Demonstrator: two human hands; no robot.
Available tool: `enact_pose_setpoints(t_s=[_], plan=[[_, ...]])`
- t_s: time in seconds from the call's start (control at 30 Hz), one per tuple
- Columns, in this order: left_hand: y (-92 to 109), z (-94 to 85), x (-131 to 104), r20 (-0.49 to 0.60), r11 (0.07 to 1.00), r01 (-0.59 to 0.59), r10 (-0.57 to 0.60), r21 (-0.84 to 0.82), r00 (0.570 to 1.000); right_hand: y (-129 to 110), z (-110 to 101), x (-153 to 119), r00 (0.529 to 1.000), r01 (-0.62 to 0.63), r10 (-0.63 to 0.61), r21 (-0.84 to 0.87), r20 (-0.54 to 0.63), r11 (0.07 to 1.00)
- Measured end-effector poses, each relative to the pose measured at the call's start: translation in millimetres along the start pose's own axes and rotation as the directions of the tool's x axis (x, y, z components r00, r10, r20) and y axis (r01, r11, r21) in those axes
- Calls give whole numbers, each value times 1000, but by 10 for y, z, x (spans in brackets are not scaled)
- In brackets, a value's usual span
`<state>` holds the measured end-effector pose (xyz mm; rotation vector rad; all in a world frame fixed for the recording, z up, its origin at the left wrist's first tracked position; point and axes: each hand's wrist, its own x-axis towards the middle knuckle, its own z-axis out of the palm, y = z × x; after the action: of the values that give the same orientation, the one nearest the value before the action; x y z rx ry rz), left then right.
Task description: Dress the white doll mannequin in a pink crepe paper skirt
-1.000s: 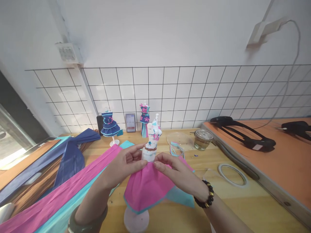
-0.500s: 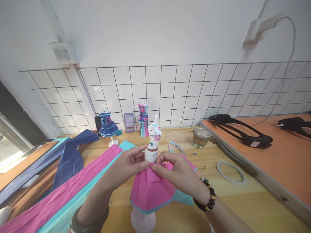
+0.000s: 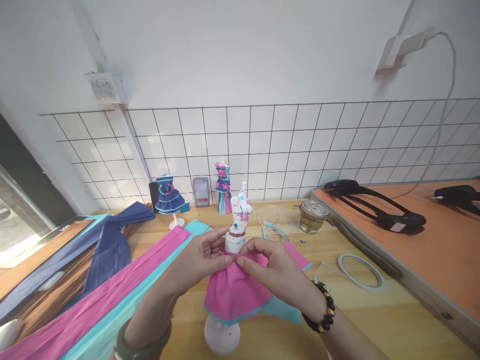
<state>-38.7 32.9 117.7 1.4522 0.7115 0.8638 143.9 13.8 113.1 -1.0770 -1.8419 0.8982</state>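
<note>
In front of me a small white dress form (image 3: 235,242) stands upright on a round white base (image 3: 222,338), its bodice dotted with pink and blue decoration. A pink paper skirt (image 3: 240,295) with a light-blue hem wraps around its lower part. My left hand (image 3: 204,255) pinches the skirt's top edge at the waist from the left. From the right, my right hand (image 3: 272,262) pinches the same edge, thumb and forefinger closed, close to the left fingertips. A light-blue strip (image 3: 283,309) sticks out to the right beneath my right hand.
Long pink (image 3: 123,280) and blue strips lie left. Behind stand a navy-dressed form (image 3: 169,195), a small framed card (image 3: 201,192) and another dressed form (image 3: 223,185). A lidded glass jar (image 3: 312,217), tape roll (image 3: 360,271) and orange mat (image 3: 438,250) with a black headset (image 3: 375,210) lie right.
Both hands keep their pinch on the skirt's waist, shifting only slightly. The whole view has moved a little, so everything appears slightly lower and further right.
</note>
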Motion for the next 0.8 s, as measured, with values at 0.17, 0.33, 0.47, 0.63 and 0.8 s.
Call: enact_pose_setpoints(t_s=[0.17, 0.33, 0.47, 0.63, 0.8], plan=[[-13, 7, 10, -21, 1000, 4, -4, -21, 1000, 0, -21, -2, 1000, 24, -24, 5, 3, 1000], [-47, 11, 12, -26, 999, -20, 19, -33, 999, -6, -22, -1, 999, 38, -38, -1, -4, 999], [-52, 21, 12, -39, 1000, -26, 26, -8, 999, 6, -8, -8, 999, 31, -31, -2, -10, 1000], [-44, 43, 7, -35, 999, -32, 32, -11, 999, 26, 30, -21, 997, -18, 15, -46, -79, 999], [-62, 25, 24, -61, 999, -45, 43, -19, 997, 50, 16, -31, 993, -67, 56, -104, -107, 992]])
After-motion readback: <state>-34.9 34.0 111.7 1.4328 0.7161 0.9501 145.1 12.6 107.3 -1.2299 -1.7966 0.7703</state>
